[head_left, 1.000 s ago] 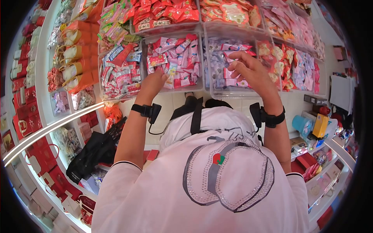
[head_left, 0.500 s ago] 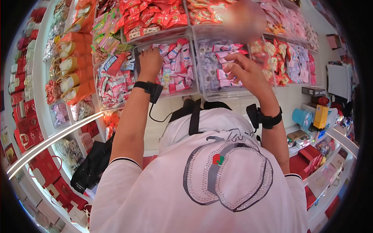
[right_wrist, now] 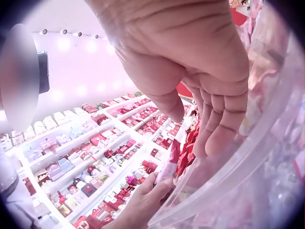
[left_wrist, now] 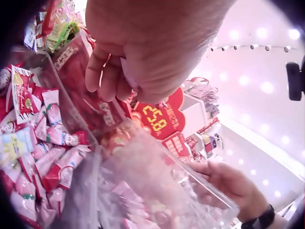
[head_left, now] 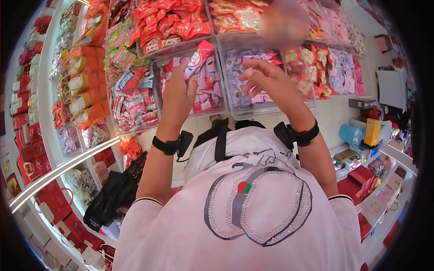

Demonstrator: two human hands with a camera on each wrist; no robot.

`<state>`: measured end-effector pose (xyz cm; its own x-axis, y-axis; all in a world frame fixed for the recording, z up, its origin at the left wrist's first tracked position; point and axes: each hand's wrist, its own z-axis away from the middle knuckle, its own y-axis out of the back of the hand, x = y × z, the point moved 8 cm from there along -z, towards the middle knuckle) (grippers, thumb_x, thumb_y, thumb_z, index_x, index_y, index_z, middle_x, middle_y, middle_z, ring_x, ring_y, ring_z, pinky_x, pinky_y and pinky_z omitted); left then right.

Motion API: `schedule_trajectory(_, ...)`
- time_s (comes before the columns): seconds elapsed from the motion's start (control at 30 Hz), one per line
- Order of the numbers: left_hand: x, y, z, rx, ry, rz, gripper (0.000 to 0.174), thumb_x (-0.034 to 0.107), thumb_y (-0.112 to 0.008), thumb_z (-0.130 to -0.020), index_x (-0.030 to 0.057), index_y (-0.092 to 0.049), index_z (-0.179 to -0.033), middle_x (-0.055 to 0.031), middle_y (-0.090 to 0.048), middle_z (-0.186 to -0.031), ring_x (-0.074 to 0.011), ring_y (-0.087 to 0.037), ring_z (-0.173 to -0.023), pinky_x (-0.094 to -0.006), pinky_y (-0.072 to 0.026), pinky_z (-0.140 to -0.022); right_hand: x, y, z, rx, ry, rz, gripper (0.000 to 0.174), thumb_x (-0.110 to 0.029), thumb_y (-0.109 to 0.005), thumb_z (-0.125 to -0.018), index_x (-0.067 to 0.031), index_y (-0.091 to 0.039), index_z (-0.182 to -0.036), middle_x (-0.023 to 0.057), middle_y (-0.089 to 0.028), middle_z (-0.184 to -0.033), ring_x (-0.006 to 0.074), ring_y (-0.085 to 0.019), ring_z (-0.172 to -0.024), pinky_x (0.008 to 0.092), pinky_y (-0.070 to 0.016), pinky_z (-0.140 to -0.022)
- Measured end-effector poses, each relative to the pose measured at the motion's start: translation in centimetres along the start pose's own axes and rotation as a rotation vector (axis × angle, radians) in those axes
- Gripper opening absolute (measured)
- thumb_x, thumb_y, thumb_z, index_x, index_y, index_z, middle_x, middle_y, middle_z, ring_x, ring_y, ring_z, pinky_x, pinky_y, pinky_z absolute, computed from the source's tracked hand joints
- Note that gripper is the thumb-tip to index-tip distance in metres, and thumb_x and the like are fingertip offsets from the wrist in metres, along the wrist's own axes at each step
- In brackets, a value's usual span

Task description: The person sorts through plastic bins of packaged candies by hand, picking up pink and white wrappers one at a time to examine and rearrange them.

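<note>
We pinch 1 pink packet (head_left: 200, 58) in left hand (head_left: 177, 95); right hand (head_left: 270, 84) relaxed, empty. Probably sorting; next calls for carrying rightward over bin rim (head_left: 266, 110).

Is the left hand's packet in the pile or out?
Out: the left hand holds the packet up, above the pile of packets.

The right hand (right_wrist: 190, 67) hangs palm in view, fingers downward and slightly bent, beside a clear box (right_wrist: 267, 148). Below it, the left hand (right_wrist: 143, 202) pinches a pink candy (right_wrist: 175, 152). Red packets (right_wrist: 190, 143) show between the hands; stocked shelves (right_wrist: 137, 134) stand beyond them.
</note>
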<state>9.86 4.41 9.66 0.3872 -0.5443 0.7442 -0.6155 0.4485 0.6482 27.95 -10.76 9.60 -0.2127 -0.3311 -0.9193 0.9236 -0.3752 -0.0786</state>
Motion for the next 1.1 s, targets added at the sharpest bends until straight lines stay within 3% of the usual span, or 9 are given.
schedule_trajectory(0.07,2.5,-0.6,0.4,-0.004,-0.128,-0.002,0.040,0.015,-0.061,-0.095,0.0014,-0.050,-0.131,-0.0226,-0.061,-0.114,-0.0405,-0.061,-0.102,-0.0441,-0.0492,-0.086,-0.7,-0.9,-0.2,-0.011,0.006,-0.079,0.045,-0.029,-0.059,-0.100,0.0012,-0.052,-0.132,0.0138,-0.066,-0.115,0.0173,-0.068,-0.091,0.0283,-0.0553,-0.073)
schedule_trajectory(0.17,5.3,-1.7,0.6,-0.048,-0.243,-0.068,0.043,0.020,-0.063,-0.094,0.0015,-0.050,-0.132,-0.0203,-0.058,-0.106,-0.0390,-0.058,-0.095,-0.0455,-0.0478,-0.082,-1.4,-1.8,-0.8,-0.047,0.026,-0.183,0.046,-0.030,-0.061,-0.099,0.0010,-0.052,-0.132,0.0140,-0.063,-0.120,0.0193,-0.069,-0.091,0.0297,-0.0569,-0.074)
schedule_trajectory(0.23,6.1,-2.6,0.7,-0.074,-0.294,-0.094,0.044,0.025,-0.062,-0.095,0.0023,-0.052,-0.131,-0.0191,-0.056,-0.100,-0.0378,-0.057,-0.090,-0.0459,-0.0468,-0.077,-0.9,-1.6,-1.3,-0.038,0.011,-0.225,0.043,-0.032,-0.065,-0.097,0.0002,-0.057,-0.125,0.0118,-0.065,-0.115,0.0191,-0.069,-0.091,0.0294,-0.0569,-0.073)
schedule_trajectory(0.33,7.1,-3.2,0.6,-0.186,-0.242,-0.058,0.040,0.027,-0.060,-0.097,0.0025,-0.055,-0.128,-0.0192,-0.057,-0.101,-0.0376,-0.058,-0.091,-0.0444,-0.0472,-0.077,-0.1,-1.2,-1.5,-0.035,0.020,-0.274,0.036,-0.032,-0.066,-0.096,-0.0014,-0.062,-0.115,0.0096,-0.067,-0.108,0.0185,-0.070,-0.089,0.0295,-0.0569,-0.072)
schedule_trajectory(0.43,5.8,-3.9,0.1,-0.242,-0.103,0.110,0.036,0.029,-0.055,-0.102,0.0006,-0.059,-0.124,-0.0132,-0.058,-0.098,-0.0257,-0.059,-0.086,-0.0345,-0.0472,-0.076,0.2,-0.5,-1.4,-0.020,0.053,-0.297,0.033,-0.028,-0.063,-0.098,-0.0001,-0.063,-0.116,0.0092,-0.069,-0.102,0.0172,-0.069,-0.088,0.0295,-0.0577,-0.072)
schedule_trajectory(0.63,4.3,-5.1,-1.1,-0.381,0.123,0.377,0.031,0.028,-0.062,-0.099,0.0007,-0.065,-0.112,-0.0011,-0.061,-0.089,-0.0077,-0.055,-0.081,-0.0241,-0.0463,-0.072,0.0,0.4,-0.8,0.020,0.097,-0.282,0.030,-0.027,-0.066,-0.096,-0.0014,-0.064,-0.112,0.0073,-0.069,-0.098,0.0156,-0.069,-0.088,0.0290,-0.0570,-0.074)
schedule_trajectory(0.87,4.2,-5.8,-1.4,-0.402,0.124,0.397,0.028,0.028,-0.066,-0.097,0.0022,-0.065,-0.110,0.0014,-0.061,-0.089,-0.0051,-0.053,-0.081,-0.0223,-0.0458,-0.072,-0.9,1.8,-0.4,0.009,0.067,0.050,0.034,-0.027,-0.065,-0.097,-0.0018,-0.062,-0.119,0.0073,-0.070,-0.101,0.0120,-0.068,-0.087,0.0251,-0.0550,-0.074)
schedule_trajectory(1.1,4.4,-5.1,-1.6,-0.377,0.204,0.510,0.028,0.028,-0.067,-0.096,0.0048,-0.065,-0.112,0.0019,-0.061,-0.086,-0.0046,-0.054,-0.074,-0.0214,-0.0455,-0.065,-0.5,2.8,-0.7,0.014,0.058,0.038,0.031,-0.027,-0.066,-0.097,-0.0046,-0.063,-0.117,0.0043,-0.070,-0.099,0.0088,-0.066,-0.082,0.0231,-0.0529,-0.072)
